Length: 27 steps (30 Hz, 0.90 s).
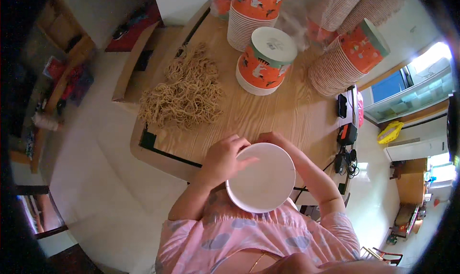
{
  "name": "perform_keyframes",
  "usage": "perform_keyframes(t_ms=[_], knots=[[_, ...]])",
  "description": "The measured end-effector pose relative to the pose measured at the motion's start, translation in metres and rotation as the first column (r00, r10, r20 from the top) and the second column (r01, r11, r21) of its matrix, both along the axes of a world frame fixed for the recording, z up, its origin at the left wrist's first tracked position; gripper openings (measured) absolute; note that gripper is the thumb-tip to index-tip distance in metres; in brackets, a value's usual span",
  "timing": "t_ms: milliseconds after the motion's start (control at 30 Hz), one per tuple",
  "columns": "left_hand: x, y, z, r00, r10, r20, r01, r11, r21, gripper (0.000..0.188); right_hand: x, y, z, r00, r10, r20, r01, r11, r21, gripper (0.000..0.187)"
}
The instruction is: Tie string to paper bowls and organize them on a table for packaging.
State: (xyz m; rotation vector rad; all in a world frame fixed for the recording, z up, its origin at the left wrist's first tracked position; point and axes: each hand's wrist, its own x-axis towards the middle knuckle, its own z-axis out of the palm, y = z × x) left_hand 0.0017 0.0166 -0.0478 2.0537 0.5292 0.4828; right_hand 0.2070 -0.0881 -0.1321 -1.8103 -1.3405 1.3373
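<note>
A round white-lined paper bucket [261,185] is held in front of my body, tilted so that its inside faces up toward me. My left hand [225,156] grips its left rim, the thumb laid over the edge into the inside. On the far side my right hand [273,138] curls against the bucket, its fingers partly hidden behind the wall. Beyond my hands, to the left, lies a loose heap of tan cords [184,94] on the wooden table [239,118]. A finished-looking orange bucket [263,68] with a green base stands upside down past them.
Tall nested stacks of orange buckets stand at the back [251,22] and the back right [347,58], the latter leaning. Clear plastic wrap [292,22] lies between them. Black adapters and cables [347,154] hang by the right edge. An open cardboard box [139,68] sits left of the table.
</note>
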Motion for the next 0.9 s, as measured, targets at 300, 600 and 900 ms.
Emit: perform_keyframes(t_ms=[300,600,900], knots=[[0.001,-0.017,0.026,0.948,-0.219,0.230,0.095,0.888,0.451,0.017,0.032,-0.007,0.080,0.987,0.017,-0.160,-0.035,0.993,-0.109,0.026],[0.014,-0.005,0.008,0.843,0.070,0.533,-0.292,0.892,0.345,0.022,0.060,-0.069,0.217,0.616,-0.716,0.327,0.355,0.623,0.697,0.031],[0.036,0.011,-0.120,0.913,0.275,0.301,-0.351,0.905,0.239,0.009,0.184,-0.092,0.339,-0.060,-0.931,0.361,-0.347,0.358,0.867,0.019]])
